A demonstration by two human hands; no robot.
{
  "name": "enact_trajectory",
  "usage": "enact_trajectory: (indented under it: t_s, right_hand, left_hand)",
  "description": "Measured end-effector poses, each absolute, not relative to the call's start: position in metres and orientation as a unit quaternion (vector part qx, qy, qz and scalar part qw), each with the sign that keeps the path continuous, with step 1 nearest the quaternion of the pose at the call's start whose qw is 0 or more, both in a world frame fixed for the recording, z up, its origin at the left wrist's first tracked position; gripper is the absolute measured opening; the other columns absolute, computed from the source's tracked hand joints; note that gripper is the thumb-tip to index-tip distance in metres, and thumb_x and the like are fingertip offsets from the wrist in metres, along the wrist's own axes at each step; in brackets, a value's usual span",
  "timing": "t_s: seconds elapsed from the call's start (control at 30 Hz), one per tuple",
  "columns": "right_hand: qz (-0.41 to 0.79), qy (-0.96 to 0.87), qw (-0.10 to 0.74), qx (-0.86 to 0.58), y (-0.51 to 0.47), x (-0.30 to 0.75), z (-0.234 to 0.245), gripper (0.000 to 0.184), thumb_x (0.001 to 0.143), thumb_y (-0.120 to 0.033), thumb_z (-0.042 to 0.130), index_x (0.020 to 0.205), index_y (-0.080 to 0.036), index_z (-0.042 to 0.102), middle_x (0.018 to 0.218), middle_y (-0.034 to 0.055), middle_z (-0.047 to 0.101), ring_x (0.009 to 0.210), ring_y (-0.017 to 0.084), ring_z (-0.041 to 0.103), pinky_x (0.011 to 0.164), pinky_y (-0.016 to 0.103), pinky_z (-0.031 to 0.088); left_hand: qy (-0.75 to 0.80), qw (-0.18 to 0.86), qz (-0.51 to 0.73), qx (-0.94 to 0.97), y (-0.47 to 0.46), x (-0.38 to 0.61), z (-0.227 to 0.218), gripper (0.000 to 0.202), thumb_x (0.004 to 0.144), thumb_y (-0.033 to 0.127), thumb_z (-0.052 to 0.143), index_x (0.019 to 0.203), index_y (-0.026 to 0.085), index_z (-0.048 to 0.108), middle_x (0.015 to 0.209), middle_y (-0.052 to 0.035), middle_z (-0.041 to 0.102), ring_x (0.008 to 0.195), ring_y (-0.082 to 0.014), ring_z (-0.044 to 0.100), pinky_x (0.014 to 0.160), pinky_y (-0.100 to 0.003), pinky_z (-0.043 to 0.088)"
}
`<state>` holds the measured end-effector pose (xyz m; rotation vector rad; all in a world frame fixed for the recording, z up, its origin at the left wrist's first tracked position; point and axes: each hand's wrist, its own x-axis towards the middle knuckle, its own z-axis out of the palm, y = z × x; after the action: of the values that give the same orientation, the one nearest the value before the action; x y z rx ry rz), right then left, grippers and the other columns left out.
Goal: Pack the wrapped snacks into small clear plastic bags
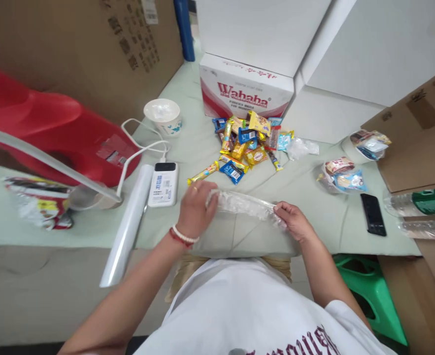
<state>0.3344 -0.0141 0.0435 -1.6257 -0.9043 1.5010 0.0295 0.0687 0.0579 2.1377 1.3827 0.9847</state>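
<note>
A clear, crinkled plastic bag (245,204) is stretched sideways just above the table's front edge. My right hand (294,221) pinches its right end between thumb and fingers. At the other end, my left hand (197,208) has its fingers closed on the plastic; its fingertips are slightly blurred. Just beyond my left hand lies a yellow wrapped snack stick (203,172). Behind the bag is a heap of small wrapped snacks (247,138) in yellow, blue and brown wrappers, with another crumpled clear bag (302,148) at its right side.
A Wahaha carton (247,88) stands behind the snacks. Leftward are a paper cup (163,117), a cabled power bank (163,185), a plastic roll (128,224) overhanging the edge and a red container (62,123). Rightward are snack-filled cups (341,176), a phone (373,214) and plastic bottles (420,203).
</note>
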Motion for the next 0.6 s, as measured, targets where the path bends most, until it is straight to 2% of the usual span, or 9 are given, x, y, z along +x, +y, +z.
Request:
enact_trajectory:
  t_s: [0.07, 0.13, 0.2, 0.23, 0.3, 0.37, 0.43, 0.53, 0.6]
  right_hand:
    - [0.577, -0.390, 0.342, -0.630, -0.022, 0.335, 0.037, 0.052, 0.075, -0.071, 0.076, 0.076, -0.021, 0.063, 0.055, -0.0066, 0.047, 0.048, 0.009, 0.035, 0.046, 0.023, 0.027]
    - [0.519, -0.457, 0.314, -0.650, -0.028, 0.346, 0.036, 0.050, 0.082, -0.071, 0.069, 0.078, -0.021, 0.066, 0.062, -0.0029, 0.054, 0.054, 0.012, 0.043, 0.052, 0.025, 0.036]
    - [0.353, -0.505, 0.319, -0.720, -0.029, 0.370, 0.039, 0.046, 0.088, -0.066, 0.063, 0.090, -0.021, 0.071, 0.084, 0.0040, 0.064, 0.064, 0.016, 0.053, 0.064, 0.031, 0.046]
    - [0.241, -0.510, 0.321, -0.761, -0.026, 0.384, 0.041, 0.045, 0.090, -0.063, 0.062, 0.102, -0.021, 0.072, 0.100, 0.0083, 0.066, 0.071, 0.018, 0.057, 0.071, 0.034, 0.049]
    - [0.037, -0.492, 0.295, -0.818, -0.017, 0.415, 0.046, 0.050, 0.092, -0.055, 0.062, 0.129, -0.022, 0.065, 0.132, 0.0159, 0.057, 0.089, 0.023, 0.061, 0.082, 0.040, 0.051]
    - [-0.069, -0.479, 0.224, -0.846, -0.001, 0.444, 0.048, 0.056, 0.092, -0.046, 0.063, 0.142, -0.023, 0.056, 0.147, 0.0183, 0.046, 0.109, 0.029, 0.058, 0.087, 0.042, 0.050]
    - [-0.098, -0.476, 0.146, -0.862, 0.016, 0.469, 0.046, 0.050, 0.094, -0.038, 0.061, 0.141, -0.023, 0.057, 0.145, 0.0179, 0.048, 0.120, 0.033, 0.051, 0.087, 0.042, 0.048]
    - [-0.096, -0.447, 0.071, -0.887, 0.033, 0.506, 0.042, 0.031, 0.100, -0.028, 0.049, 0.126, -0.021, 0.066, 0.127, 0.0176, 0.059, 0.112, 0.031, 0.049, 0.085, 0.040, 0.043]
    - [-0.102, -0.432, 0.048, -0.895, 0.037, 0.534, 0.040, 0.030, 0.103, -0.023, 0.044, 0.118, -0.016, 0.068, 0.119, 0.0182, 0.062, 0.104, 0.028, 0.048, 0.085, 0.038, 0.038]
  left_hand:
    - [0.389, 0.223, 0.304, 0.840, 0.050, 0.049, 0.042, 0.026, 0.095, 0.025, 0.054, 0.116, 0.023, 0.070, 0.128, -0.0120, 0.070, 0.121, -0.0273, 0.062, 0.107, -0.045, 0.047]
    - [0.347, 0.227, 0.244, 0.877, 0.034, 0.063, 0.021, 0.031, 0.096, 0.027, 0.055, 0.124, 0.025, 0.070, 0.144, -0.0122, 0.064, 0.134, -0.0297, 0.057, 0.116, -0.052, 0.040]
    - [0.354, 0.224, 0.207, 0.884, 0.026, 0.071, 0.002, 0.036, 0.097, 0.027, 0.054, 0.130, 0.024, 0.068, 0.151, -0.0140, 0.059, 0.141, -0.0321, 0.053, 0.120, -0.058, 0.034]
    - [0.359, 0.223, 0.196, 0.885, 0.024, 0.073, -0.005, 0.038, 0.098, 0.027, 0.053, 0.133, 0.023, 0.067, 0.153, -0.0146, 0.058, 0.143, -0.0327, 0.052, 0.121, -0.059, 0.031]
    - [0.355, 0.220, 0.184, 0.890, 0.024, 0.073, -0.013, 0.040, 0.099, 0.027, 0.050, 0.136, 0.022, 0.066, 0.154, -0.0144, 0.057, 0.145, -0.0325, 0.051, 0.122, -0.060, 0.029]
    - [0.349, 0.214, 0.179, 0.895, 0.025, 0.070, -0.014, 0.040, 0.100, 0.027, 0.049, 0.136, 0.023, 0.066, 0.155, -0.0131, 0.056, 0.145, -0.0317, 0.051, 0.123, -0.059, 0.030]
    - [0.346, 0.211, 0.178, 0.897, 0.027, 0.068, -0.013, 0.040, 0.100, 0.028, 0.049, 0.136, 0.024, 0.066, 0.154, -0.0124, 0.057, 0.144, -0.0309, 0.052, 0.122, -0.057, 0.031]
    - [0.341, 0.211, 0.180, 0.898, 0.028, 0.066, -0.011, 0.040, 0.100, 0.030, 0.050, 0.137, 0.025, 0.066, 0.154, -0.0114, 0.058, 0.143, -0.0300, 0.053, 0.122, -0.056, 0.033]
    - [0.341, 0.208, 0.184, 0.898, 0.028, 0.066, -0.012, 0.041, 0.100, 0.030, 0.050, 0.137, 0.027, 0.066, 0.154, -0.0110, 0.058, 0.143, -0.0296, 0.053, 0.122, -0.055, 0.033]
